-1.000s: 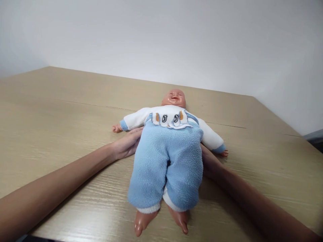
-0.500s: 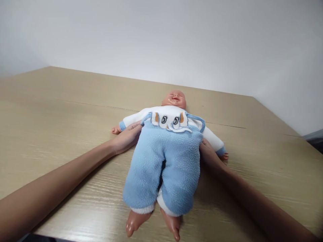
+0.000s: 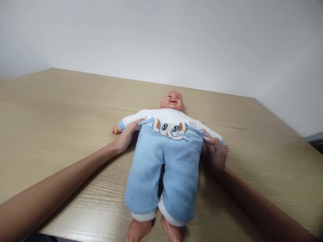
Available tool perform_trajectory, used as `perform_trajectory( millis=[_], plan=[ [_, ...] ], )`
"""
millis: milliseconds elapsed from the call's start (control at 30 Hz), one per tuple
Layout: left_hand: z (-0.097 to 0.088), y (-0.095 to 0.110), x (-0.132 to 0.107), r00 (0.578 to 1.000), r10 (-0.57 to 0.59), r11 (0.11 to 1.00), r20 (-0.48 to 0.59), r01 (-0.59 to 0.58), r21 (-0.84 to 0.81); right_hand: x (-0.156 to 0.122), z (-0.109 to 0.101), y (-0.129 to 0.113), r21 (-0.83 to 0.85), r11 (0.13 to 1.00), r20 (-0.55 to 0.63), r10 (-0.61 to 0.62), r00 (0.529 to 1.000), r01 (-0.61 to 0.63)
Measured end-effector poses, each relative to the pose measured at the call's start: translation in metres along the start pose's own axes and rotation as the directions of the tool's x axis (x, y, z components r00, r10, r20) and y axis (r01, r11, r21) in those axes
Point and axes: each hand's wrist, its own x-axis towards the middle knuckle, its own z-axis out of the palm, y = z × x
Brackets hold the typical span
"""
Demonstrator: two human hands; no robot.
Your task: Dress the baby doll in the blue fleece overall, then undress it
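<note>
A baby doll (image 3: pixel 172 101) lies on its back, head away from me and arms spread. It wears a white long-sleeved top (image 3: pixel 166 115) and fluffy blue overalls (image 3: pixel 151 158) with white cuffs. An elephant-face bib (image 3: pixel 169 128) sits at the waist, a blue strap running out from each side. My left hand (image 3: pixel 130 135) is closed at the left strap and waist edge, its fingertips partly hidden. On the other side my right hand (image 3: pixel 214 151) pinches the right strap near the waist. Both straps are stretched outward, below the doll's shoulders.
The doll rests on a pale wood-grain table (image 3: pixel 63 111) with a thin seam across it. Behind the far edge stands a white wall (image 3: pixel 161 40). The table's near edge shows at the lower left, and a dark object (image 3: pixel 316 139) lies beyond the right edge.
The bib and overalls have shifted slightly toward me. My right hand has come up and turned, now gripping the strap. Both straps have gone from loose loops to straight. The doll's feet sit lower in view.
</note>
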Motion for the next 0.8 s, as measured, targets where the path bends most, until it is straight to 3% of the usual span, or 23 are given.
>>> perform_trajectory(
  millis=[100,200,333,433,567,667,800],
  plan=[
    [-0.006,0.007,-0.004,0.993,0.108,0.971,0.045,-0.115,0.207,0.0,0.001,-0.014,-0.123,0.987,0.013,-0.1,0.995,0.101],
    [-0.003,0.015,-0.005,0.984,0.166,0.949,0.067,-0.178,0.26,0.005,0.003,-0.023,-0.232,0.96,0.056,-0.147,0.988,0.156],
    [0.004,0.017,-0.001,0.996,0.059,0.985,-0.064,-0.047,0.167,0.018,0.002,-0.017,-0.166,0.981,0.06,-0.09,0.994,0.099],
    [-0.002,0.012,0.001,0.998,-0.051,0.986,-0.021,0.053,0.159,0.024,-0.004,-0.008,-0.233,0.971,0.103,-0.024,0.994,0.048],
    [-0.016,0.008,-0.001,0.996,0.004,0.899,0.088,-0.043,0.436,0.019,-0.016,-0.009,-0.455,0.883,0.236,-0.004,0.972,0.114],
    [-0.022,0.007,-0.005,0.99,0.064,0.79,0.123,-0.126,0.6,0.011,-0.019,-0.014,-0.483,0.862,0.289,-0.005,0.957,0.151],
    [-0.02,0.004,-0.008,0.996,-0.019,0.864,0.09,-0.029,0.503,0.005,-0.011,-0.012,-0.319,0.947,0.228,0.042,0.973,0.034]
  ],
)
